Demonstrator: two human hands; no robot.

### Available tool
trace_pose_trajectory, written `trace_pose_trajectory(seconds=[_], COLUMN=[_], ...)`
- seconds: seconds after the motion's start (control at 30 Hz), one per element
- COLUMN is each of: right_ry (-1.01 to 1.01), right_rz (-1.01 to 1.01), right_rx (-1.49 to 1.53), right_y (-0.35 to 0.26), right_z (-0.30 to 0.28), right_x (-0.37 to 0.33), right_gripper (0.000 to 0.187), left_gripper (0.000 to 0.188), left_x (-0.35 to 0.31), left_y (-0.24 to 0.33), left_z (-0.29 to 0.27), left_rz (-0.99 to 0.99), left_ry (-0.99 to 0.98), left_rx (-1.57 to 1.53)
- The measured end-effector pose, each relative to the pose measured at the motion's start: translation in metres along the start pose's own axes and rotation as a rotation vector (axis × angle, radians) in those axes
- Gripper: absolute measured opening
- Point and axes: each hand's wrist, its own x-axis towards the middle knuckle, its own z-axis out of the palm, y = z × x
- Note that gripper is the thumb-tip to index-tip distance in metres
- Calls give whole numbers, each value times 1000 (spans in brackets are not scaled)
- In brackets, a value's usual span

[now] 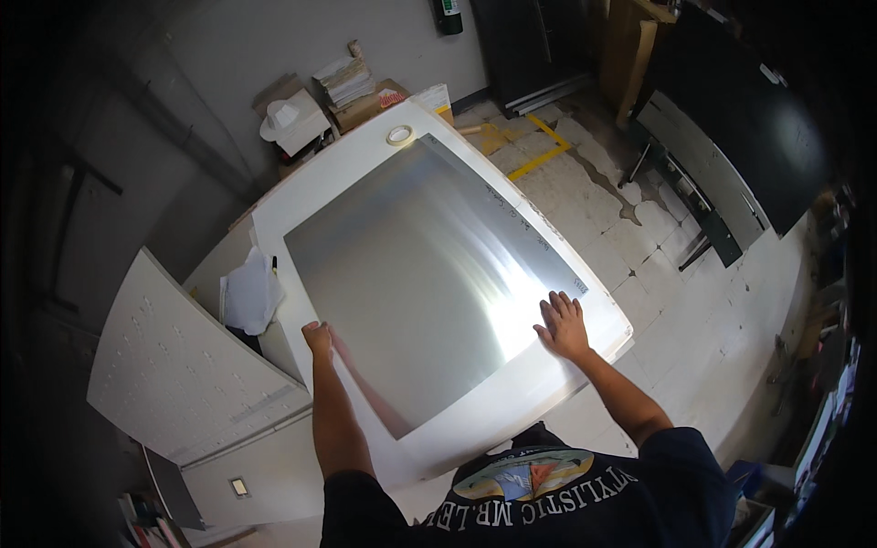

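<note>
A large, shiny metal sheet (411,265) lies on a white-topped table (315,203), with small dark markings along its right edge. My left hand (317,339) is closed at the sheet's left edge, its fingers curled with the thumb side up; part of its grip is hidden. My right hand (564,327) rests with fingers spread at the sheet's right side, close to the near right corner. A roll of tape (400,136) sits on the table just beyond the far corner of the sheet.
Crumpled white paper (251,290) and a dark pen (274,264) lie left of the sheet. A white panel (183,365) leans at the left. Behind the table stand boxes with stacked papers (345,82). A dark board on a stand (722,173) is at the right.
</note>
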Motion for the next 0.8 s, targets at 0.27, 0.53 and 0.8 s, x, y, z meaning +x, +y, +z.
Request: trace_pose_trajectory(seconds=[0.27, 0.53, 0.8], right_ry=[105, 127, 175], right_rz=[-29, -63, -79], right_rx=[-20, -92, -135], right_y=[-2, 10, -60], right_z=[11, 29, 33], right_x=[-11, -13, -13], right_gripper=[58, 58, 58], left_gripper=[53, 46, 41], left_x=[-125, -333, -478], left_y=[-48, -145, -330], left_z=[-40, -183, -332], left_rz=[598, 616, -291], left_ry=[-15, 321, 761], left_rx=[713, 841, 377])
